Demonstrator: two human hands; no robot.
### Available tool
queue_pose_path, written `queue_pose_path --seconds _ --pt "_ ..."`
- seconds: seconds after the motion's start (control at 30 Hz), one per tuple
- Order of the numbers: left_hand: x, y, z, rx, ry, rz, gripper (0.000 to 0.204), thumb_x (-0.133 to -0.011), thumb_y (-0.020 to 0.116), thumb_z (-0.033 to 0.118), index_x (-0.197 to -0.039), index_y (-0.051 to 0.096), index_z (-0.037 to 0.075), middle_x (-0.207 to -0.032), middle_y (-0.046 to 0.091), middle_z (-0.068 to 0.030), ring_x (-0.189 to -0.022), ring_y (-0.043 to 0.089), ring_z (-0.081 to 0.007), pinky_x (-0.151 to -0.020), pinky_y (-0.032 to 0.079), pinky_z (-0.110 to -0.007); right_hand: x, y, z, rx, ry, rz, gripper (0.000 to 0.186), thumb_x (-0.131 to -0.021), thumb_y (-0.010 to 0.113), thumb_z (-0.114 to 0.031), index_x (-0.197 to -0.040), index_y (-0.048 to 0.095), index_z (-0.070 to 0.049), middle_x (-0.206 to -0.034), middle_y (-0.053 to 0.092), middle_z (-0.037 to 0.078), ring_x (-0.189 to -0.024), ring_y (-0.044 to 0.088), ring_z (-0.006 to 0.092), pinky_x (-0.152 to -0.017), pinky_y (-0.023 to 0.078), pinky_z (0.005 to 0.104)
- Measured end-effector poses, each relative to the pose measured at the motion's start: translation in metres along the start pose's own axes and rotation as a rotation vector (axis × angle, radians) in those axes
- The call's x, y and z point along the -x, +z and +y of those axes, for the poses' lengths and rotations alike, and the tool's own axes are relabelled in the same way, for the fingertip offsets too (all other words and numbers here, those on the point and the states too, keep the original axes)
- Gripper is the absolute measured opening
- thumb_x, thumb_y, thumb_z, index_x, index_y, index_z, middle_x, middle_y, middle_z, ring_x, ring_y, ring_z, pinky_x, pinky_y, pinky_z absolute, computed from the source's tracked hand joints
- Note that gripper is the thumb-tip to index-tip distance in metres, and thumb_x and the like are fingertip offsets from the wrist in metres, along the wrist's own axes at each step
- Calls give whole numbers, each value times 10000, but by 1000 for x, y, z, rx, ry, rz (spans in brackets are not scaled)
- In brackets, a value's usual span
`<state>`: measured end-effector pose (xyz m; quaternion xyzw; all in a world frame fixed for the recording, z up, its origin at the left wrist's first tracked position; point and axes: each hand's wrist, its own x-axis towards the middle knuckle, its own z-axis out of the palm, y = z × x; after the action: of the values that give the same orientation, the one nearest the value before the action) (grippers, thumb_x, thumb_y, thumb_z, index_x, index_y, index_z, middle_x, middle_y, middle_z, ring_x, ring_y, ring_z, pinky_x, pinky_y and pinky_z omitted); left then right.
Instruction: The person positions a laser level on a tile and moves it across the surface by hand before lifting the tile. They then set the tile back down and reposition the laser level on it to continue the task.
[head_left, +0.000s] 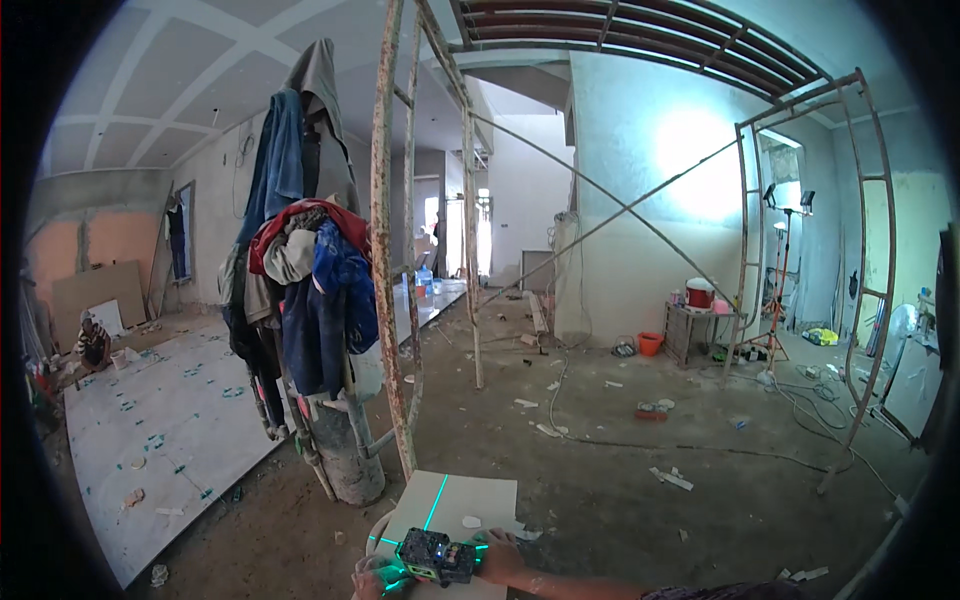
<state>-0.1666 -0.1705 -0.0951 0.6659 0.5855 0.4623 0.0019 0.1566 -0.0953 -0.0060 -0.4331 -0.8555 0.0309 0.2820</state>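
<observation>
A small black laser level [437, 556] stands on a pale board [480, 492] at the bottom middle. It throws bright green lines across the board and onto my hands. My left hand [374, 578] is at the level's left side, fingers bent against its lower edge. From the right, my right hand [503, 556] reaches in with its fingers closed at the level's other side. Fingertips of both hands are partly hidden by the device and the green glare. A small whitish chip [471, 521] lies on the board just beyond the level.
A rusty scaffold frame [385, 230] rises close ahead, beside hanging clothes [310, 260] over a cement-covered drum [345, 465]. Large pale tiles [180, 410] cover the left floor, where a person [93, 342] crouches. A cable [640, 444] and debris lie right; a work lamp [785, 260] stands beyond.
</observation>
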Motion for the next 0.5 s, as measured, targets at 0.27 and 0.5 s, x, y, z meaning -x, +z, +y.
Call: queue_pose_path --seconds 0.27,0.5 --pt "2 -3 1 30 -24 -5 213 -773 808 223 -948 746 118 -1086 724 -67 -1081 642 -296 -875 549 -441 -2 -10 -8 18 -5 -44 476 -754 777 -382 -1156 711 -138 -1228 626 103 -1260 511 356 -1037 391 515" --pt "-7 -6 15 68 -37 -19 221 -813 772 215 -995 727 98 -1074 726 -71 -1044 657 -282 -852 561 -426 3 11 5 36 56 -72 472 -809 716 -387 -1209 688 -137 -1286 604 122 -1278 504 365 -1056 400 519"
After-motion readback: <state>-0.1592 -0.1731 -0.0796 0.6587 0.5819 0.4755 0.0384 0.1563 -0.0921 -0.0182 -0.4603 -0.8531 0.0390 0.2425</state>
